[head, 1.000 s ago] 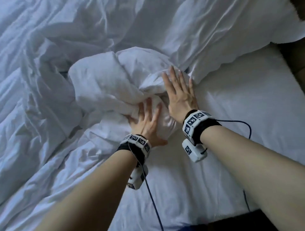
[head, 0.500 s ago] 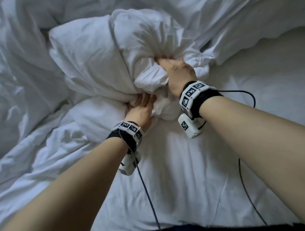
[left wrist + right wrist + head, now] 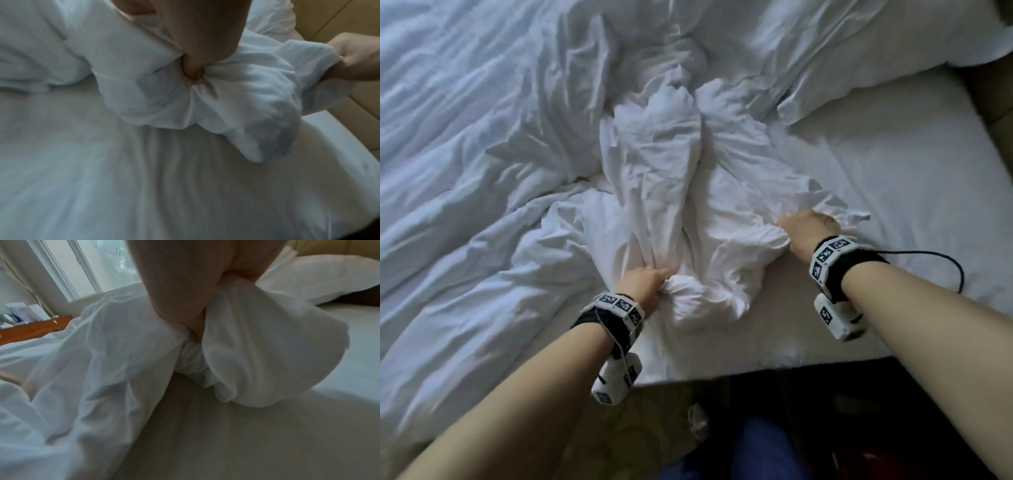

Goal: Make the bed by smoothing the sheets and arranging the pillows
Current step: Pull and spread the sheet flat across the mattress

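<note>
Both the left hand (image 3: 645, 282) and right hand (image 3: 806, 229) clench bunched duvet (image 3: 654, 164); uneven pulling could leave it twisted.

Bunched duvet (image 3: 654, 192) buries the fingertips of both hands; the pillow (image 3: 893, 44) runs off the frame's upper right; the wrist views blur.

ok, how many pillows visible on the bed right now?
1: a white pillow at the bed's far right corner, by the headboard. The rumpled duvet may hide others.
</note>
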Demonstrator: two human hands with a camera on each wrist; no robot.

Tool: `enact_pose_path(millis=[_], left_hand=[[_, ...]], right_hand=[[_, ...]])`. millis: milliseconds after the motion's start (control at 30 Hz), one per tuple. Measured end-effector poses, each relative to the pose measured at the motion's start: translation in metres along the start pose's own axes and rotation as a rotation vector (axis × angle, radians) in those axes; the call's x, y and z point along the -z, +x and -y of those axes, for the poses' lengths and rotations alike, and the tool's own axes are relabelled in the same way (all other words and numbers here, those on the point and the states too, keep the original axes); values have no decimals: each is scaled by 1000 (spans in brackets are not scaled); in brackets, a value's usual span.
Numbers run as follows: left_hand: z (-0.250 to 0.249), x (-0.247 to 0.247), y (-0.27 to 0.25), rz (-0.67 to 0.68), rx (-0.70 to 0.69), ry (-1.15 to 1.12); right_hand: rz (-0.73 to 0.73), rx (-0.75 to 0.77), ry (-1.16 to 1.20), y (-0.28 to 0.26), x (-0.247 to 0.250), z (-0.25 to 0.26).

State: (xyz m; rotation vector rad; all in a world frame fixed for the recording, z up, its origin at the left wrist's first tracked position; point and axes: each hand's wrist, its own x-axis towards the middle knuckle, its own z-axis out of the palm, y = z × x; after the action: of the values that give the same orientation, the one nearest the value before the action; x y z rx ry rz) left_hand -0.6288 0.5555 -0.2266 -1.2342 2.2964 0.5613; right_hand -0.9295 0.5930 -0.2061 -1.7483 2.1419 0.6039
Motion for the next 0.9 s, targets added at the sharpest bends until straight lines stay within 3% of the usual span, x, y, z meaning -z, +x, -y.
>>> enact_pose_path(millis=[133, 333, 500, 633, 733, 900], left_hand=[[-4, -30, -43, -16, -25, 27], [-34, -57, -61, -84, -16, -42], [-82, -62, -78, -159, -26, -214], [-138, -73, -102, -139, -62, -242], [-176, -102, -117, -75, -58, -173], [-226, -125, -126, 242, -20, 109]], right_hand=[[40, -56, 13, -61, -41, 15], [-47, -45, -8, -115, -76, 13], [-133, -72, -43, -158, -88, -38], [-103, -113, -97, -212, -100, -104], [-20, -182, -124, -259, -128, -150], [149, -171, -59, -306, -178, -197]])
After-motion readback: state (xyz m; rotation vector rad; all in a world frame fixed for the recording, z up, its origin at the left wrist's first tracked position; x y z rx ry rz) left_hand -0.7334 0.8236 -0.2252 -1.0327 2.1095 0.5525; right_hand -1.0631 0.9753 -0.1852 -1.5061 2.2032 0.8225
